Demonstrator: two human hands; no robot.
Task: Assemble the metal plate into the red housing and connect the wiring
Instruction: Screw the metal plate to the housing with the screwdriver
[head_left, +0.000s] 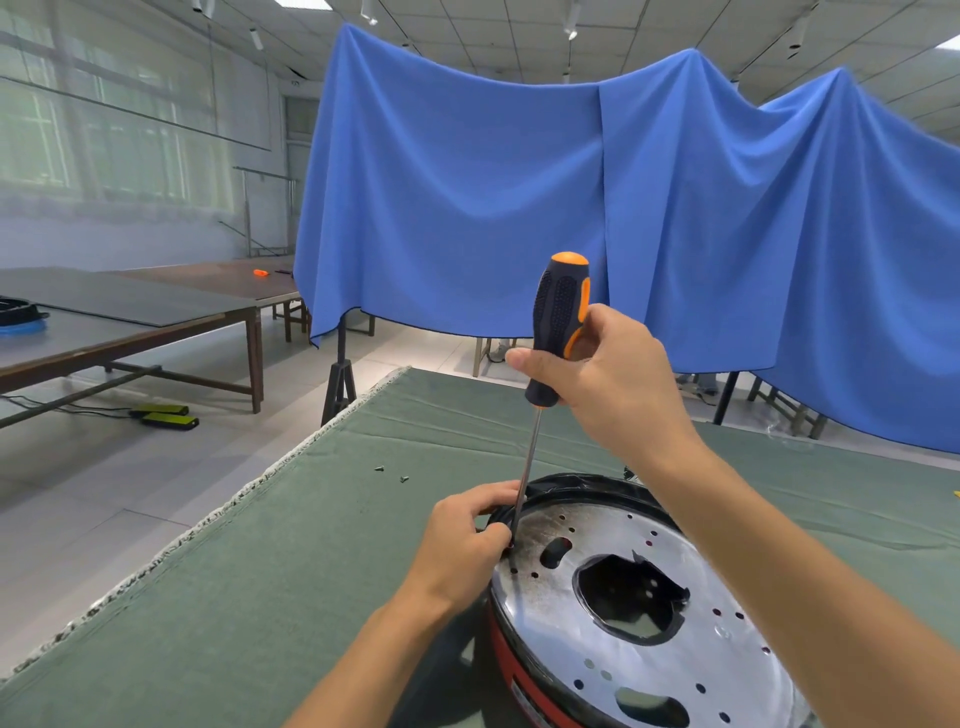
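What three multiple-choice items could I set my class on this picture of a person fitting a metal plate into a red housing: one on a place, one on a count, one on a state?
1. Where do the loose screws lie?
A. on the green cloth, beyond the left hand
B. in the plate's big opening
C. on the floor

2. How many loose screws lie there?
A. five
B. two
C. none

3. How is the screwdriver held?
A. flat on the cloth
B. nearly upright, tip down at the plate's edge
C. tip pointing up

Answers:
1 A: they sit on the cloth past the left hand, apart from the red housing.
2 B: two small dark screws show there.
3 B: the right hand grips the handle, and the shaft runs down to the rim of the metal plate, where the left hand's fingers pinch near the tip.
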